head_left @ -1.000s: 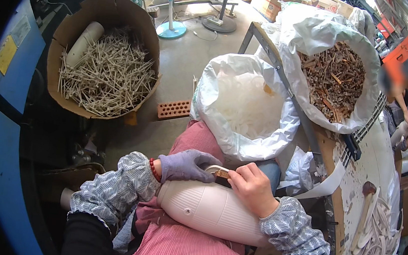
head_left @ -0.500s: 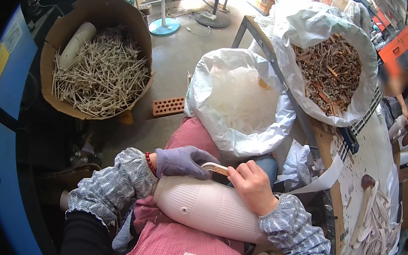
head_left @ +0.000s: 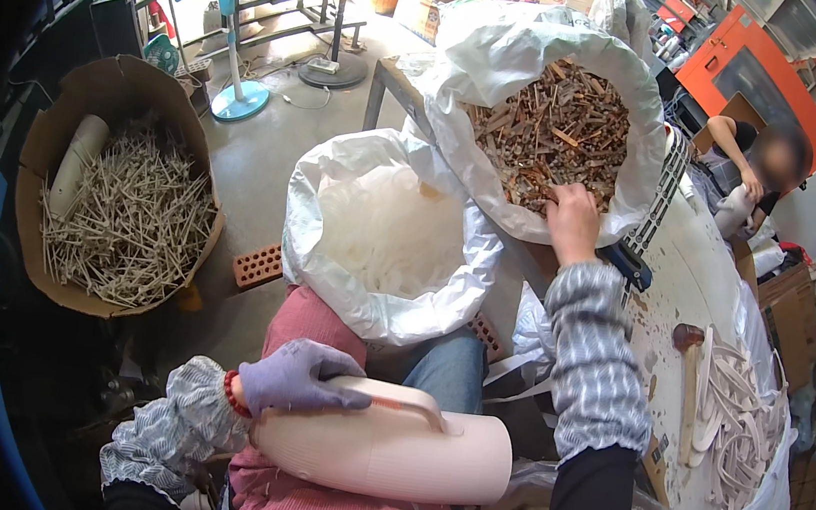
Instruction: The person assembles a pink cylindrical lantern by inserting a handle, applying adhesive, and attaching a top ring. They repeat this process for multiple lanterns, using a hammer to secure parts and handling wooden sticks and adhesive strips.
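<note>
A pale pink, ribbed jug body (head_left: pixel 406 453) lies on its side across my lap, its smooth rounded end to the right. Along its top runs a curved pink handle (head_left: pixel 409 397), which meets the body at the right. My left hand (head_left: pixel 298 379), in a purple-grey glove, is closed over the handle's left part and the jug. My bare right hand (head_left: pixel 574 217) reaches forward to the near edge of a heap of small brown pieces (head_left: pixel 563 132) in a white woven bag (head_left: pixel 454 69). Its fingers are bent onto the pieces; what they pinch, if anything, is hidden.
A white bag (head_left: pixel 305 228) of translucent scraps stands before my knees. Left of it is a cardboard box (head_left: pixel 42 158) of pale sprues. On the right table (head_left: pixel 661 334) lie a mallet (head_left: pixel 688 388) and pale strips (head_left: pixel 735 433). A co-worker (head_left: pixel 731 156) sits far right.
My right hand has left the handle and moved forward to the brown pieces. The jug has turned on my lap, bringing its handle into clear sight. The view has shifted to the right.
</note>
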`<action>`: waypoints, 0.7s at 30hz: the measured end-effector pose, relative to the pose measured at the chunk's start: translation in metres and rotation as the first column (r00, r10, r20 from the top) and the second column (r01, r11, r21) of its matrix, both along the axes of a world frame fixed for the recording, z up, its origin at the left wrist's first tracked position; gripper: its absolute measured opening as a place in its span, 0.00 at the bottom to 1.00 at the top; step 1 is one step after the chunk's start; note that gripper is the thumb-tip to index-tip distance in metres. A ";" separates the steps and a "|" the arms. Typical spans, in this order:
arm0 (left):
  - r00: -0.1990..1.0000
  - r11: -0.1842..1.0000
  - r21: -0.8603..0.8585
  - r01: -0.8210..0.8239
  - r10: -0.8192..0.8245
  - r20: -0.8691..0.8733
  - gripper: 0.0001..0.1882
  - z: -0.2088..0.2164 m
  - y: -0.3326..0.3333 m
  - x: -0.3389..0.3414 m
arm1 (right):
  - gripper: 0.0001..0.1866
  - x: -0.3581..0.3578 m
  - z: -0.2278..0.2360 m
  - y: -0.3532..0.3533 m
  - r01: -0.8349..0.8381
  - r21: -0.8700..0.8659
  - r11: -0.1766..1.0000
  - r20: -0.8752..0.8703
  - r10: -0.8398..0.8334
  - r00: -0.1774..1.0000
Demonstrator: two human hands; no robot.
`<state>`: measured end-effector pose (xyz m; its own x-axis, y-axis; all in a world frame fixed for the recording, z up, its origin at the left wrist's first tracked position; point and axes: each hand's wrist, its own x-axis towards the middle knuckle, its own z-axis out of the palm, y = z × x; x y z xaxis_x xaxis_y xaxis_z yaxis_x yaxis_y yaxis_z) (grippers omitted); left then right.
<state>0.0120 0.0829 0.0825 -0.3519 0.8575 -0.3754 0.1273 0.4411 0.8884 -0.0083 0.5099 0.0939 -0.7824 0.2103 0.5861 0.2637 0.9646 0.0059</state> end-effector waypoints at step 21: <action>0.667 0.843 0.532 0.086 0.348 -0.659 0.31 -0.032 -0.081 0.072 | 0.08 0.063 0.053 -0.175 -0.308 -0.787 0.535 0.194 0.688 0.699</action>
<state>0.0841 0.0015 0.0507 -0.4385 0.7546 0.4882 0.7806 0.0505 0.6230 0.0549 0.3349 0.1469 -0.9900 -0.1386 0.0256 -0.1162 0.7002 -0.7044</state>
